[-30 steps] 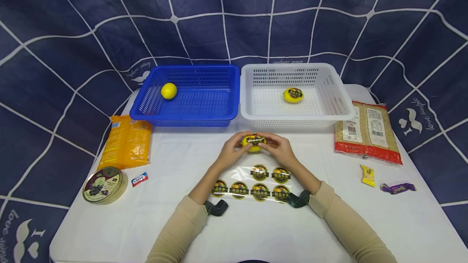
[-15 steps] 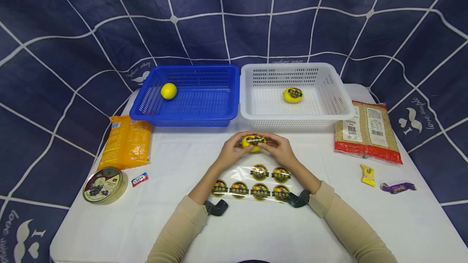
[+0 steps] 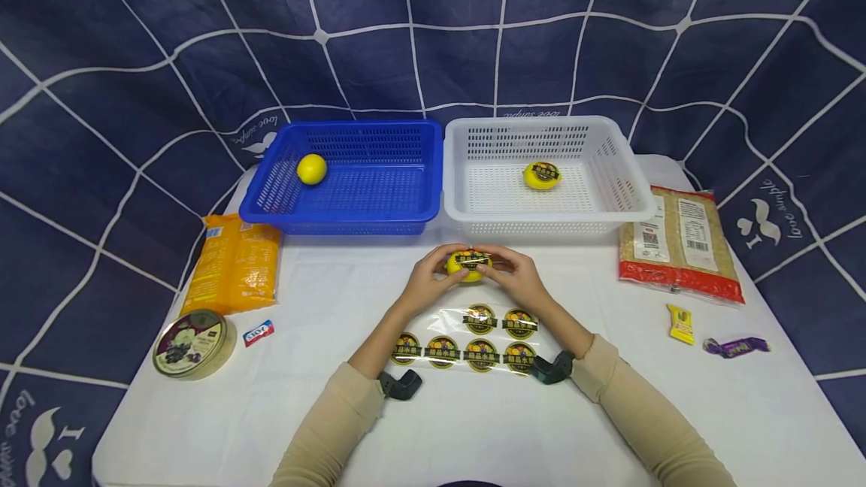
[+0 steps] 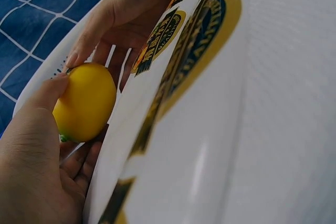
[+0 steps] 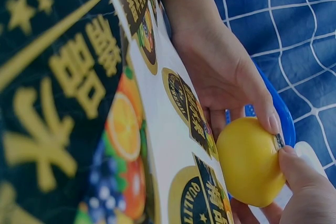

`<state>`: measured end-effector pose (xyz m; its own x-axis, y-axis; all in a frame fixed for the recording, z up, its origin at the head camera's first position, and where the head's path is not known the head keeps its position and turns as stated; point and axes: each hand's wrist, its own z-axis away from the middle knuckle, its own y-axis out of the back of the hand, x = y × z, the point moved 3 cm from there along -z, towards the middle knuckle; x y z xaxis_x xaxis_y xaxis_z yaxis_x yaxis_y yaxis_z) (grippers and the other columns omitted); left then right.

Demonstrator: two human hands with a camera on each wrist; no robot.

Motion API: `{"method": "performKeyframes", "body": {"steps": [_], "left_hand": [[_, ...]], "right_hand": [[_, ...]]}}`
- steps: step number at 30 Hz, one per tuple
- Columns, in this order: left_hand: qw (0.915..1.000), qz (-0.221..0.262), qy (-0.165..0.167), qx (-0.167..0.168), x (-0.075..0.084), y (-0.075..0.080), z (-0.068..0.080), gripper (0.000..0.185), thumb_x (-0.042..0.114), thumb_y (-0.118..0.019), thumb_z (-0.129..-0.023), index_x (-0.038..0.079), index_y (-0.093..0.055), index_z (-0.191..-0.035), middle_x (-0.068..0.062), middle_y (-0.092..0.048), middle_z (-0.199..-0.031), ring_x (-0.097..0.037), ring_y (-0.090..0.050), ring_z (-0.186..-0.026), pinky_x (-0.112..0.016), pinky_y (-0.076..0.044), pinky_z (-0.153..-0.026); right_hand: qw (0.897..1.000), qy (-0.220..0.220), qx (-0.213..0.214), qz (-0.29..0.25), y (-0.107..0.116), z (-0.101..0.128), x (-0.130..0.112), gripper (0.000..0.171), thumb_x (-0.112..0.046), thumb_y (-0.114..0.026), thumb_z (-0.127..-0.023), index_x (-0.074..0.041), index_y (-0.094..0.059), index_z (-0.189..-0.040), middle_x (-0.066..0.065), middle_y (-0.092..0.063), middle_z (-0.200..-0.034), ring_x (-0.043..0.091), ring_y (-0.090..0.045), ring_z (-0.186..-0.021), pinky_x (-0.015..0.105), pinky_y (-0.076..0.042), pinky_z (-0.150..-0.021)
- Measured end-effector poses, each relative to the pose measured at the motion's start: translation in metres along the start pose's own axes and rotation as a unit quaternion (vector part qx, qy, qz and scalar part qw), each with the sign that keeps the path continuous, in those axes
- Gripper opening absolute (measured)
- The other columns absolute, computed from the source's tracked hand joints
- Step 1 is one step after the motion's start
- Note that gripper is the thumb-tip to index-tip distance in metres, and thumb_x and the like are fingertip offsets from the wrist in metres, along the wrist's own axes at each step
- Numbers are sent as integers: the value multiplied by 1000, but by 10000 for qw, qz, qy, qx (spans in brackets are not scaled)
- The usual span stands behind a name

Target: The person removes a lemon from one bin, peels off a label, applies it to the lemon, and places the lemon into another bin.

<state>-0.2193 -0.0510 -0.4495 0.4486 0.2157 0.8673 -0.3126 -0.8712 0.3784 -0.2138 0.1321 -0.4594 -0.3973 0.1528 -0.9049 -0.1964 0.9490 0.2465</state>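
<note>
I have the lemon point(image 3: 467, 264) cupped between both hands, just in front of the white basket point(image 3: 629, 171) and just behind the sticker sheet point(image 3: 467, 340). My left hand point(image 3: 428, 282) curls round its left end, thumb on top and fingers tucked underneath, as the left wrist view shows; my right hand point(image 3: 516, 279) curls round the right end, with a fingertip pressing the edge of the round sticker point(image 3: 471, 258) that lies across the top of the fruit. The lemon looks light and firm, with a smooth, slightly waxy skin that could slip, so I judge the best hold is at the two ends, leaving the broad top face free for the label. The sticker itself is thin and limp and will likely crease if pushed from one side only. Inside the white basket lies a second lemon already labelled point(image 3: 542, 175); in the blue basket point(image 3: 271, 194), left of the white one, sits a bare lemon point(image 3: 312, 169). Further left of that lie an orange packet point(image 3: 233, 261) and a round tin point(image 3: 192, 343); right of the white basket lies a grain packet point(image 3: 679, 243).
</note>
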Motion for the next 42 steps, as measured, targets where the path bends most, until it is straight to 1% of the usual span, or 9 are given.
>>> {"method": "performKeyframes", "body": {"steps": [10, 13, 15, 18, 21, 24, 31, 37, 42], "left_hand": [[9993, 307, 215, 64, -1, 2, -1, 42, 11, -69, -83, 4, -56, -123, -12, -56, -122, -18, -61, -91, -37, -54, -75], [9980, 526, 341, 115, -1, 3, -2, 43, 11, -69, -83, 3, -56, -123, -13, -54, -123, -19, -61, -90, -39, -54, -74], [9968, 676, 408, 147, -2, 4, -2, 44, 9, -69, -83, 2, -55, -123, -14, -54, -124, -20, -60, -90, -40, -55, -74], [9959, 765, 456, 166, -3, 4, -3, 44, 8, -70, -82, 1, -56, -123, -14, -54, -122, -19, -60, -91, -40, -55, -74], [9951, 868, 445, 182, -5, 4, -2, 44, 5, -71, -80, 0, -56, -122, -15, -54, -120, -20, -60, -93, -40, -55, -74], [9944, 964, 385, 206, -5, 3, -2, 44, 2, -71, -80, -1, -57, -121, -16, -54, -119, -22, -60, -96, -41, -54, -75], [9938, 1078, 173, 215, -4, 3, -2, 44, -1, -71, -78, -4, -57, -119, -17, -54, -116, -22, -59, -99, -43, -54, -76], [9937, 1095, 109, 187, -5, 3, -2, 44, 0, -72, -78, -3, -57, -119, -16, -53, -118, -22, -59, -100, -43, -54, -77], [9911, 1302, 93, 263, 1, 3, -3, 44, -4, -70, -78, -6, -55, -120, -18, -52, -122, -23, -60, -98, -39, -55, -77]], "right_hand": [[9997, 121, 66, 192, 2, 1, -6, 35, -7, -67, -85, 2, -59, -118, 13, -61, -117, 26, -59, -99, 33, -51, -86], [9989, 146, 394, 200, 5, -1, -10, 36, -4, -65, -85, 6, -57, -118, 20, -60, -116, 28, -60, -96, 32, -52, -84], [9962, 77, 873, 5, 9, -2, -12, 33, -2, -64, -86, 9, -57, -117, 24, -60, -111, 31, -61, -91, 32, -53, -81], [9805, -19, 1898, -508, 17, -2, -12, 26, 0, -61, -87, 13, -56, -109, 27, -62, -99, 32, -64, -81, 32, -55, -75], [9509, 121, 2906, -1057, 26, 0, -7, 17, 0, -58, -89, 10, -52, -101, 22, -63, -90, 28, -65, -73, 32, -56, -71], [9237, 418, 3568, -1329, 32, 2, -1, 18, -2, -57, -90, 3, -45, -103, 18, -61, -90, 23, -64, -71, 32, -56, -71], [8925, 822, 4158, -1544, 44, -1, -2, 32, -7, -57, -91, -1, -41, -119, 16, -53, -90, 26, -64, -72, 35, -56, -69], [8716, 630, 4529, -1766, 62, -3, 3, 23, 0, -55, -91, 2, -49, -113, 12, -52, -78, 20, -61, -64, 28, -56, -64], [8701, 579, 4569, -1756, 73, -4, -3, 14, 7, -56, -87, 10, -57, -101, 10, -56, -74, 16, -59, -59, 24, -55, -62]]}}
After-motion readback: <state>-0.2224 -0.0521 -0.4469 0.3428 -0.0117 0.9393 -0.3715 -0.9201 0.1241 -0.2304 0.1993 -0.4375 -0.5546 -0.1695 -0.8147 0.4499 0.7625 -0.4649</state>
